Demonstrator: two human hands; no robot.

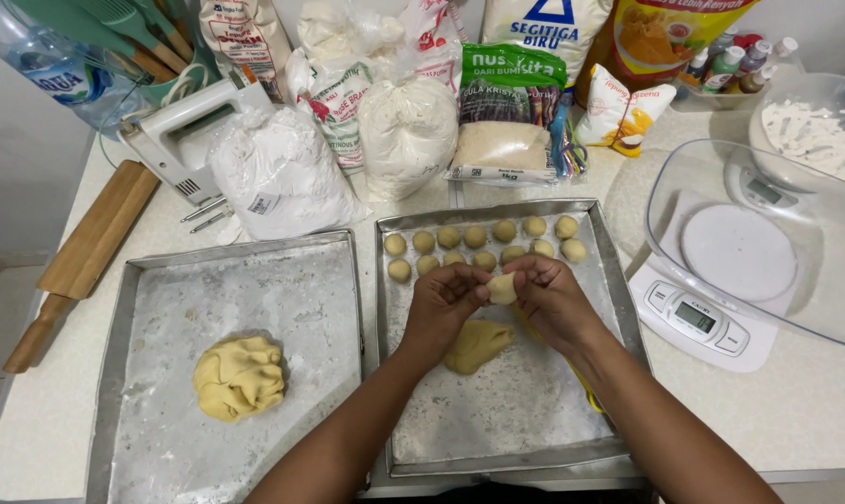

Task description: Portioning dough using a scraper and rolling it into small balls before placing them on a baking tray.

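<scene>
We pinch a small dough piece (503, 288) between the closed left hand (444, 303) and right hand (550, 297), shaping it above the right tray (619, 280); next, we judge, it joins the dough balls (483, 245) at twelve o'clock.

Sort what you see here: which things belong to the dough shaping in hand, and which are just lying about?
In use:
left hand
right hand
dough piece pinched between both hands
dough lump
dough balls
right tray

Lying about:
rolling pin
hand mixer
kitchen scale
flour bags
</scene>
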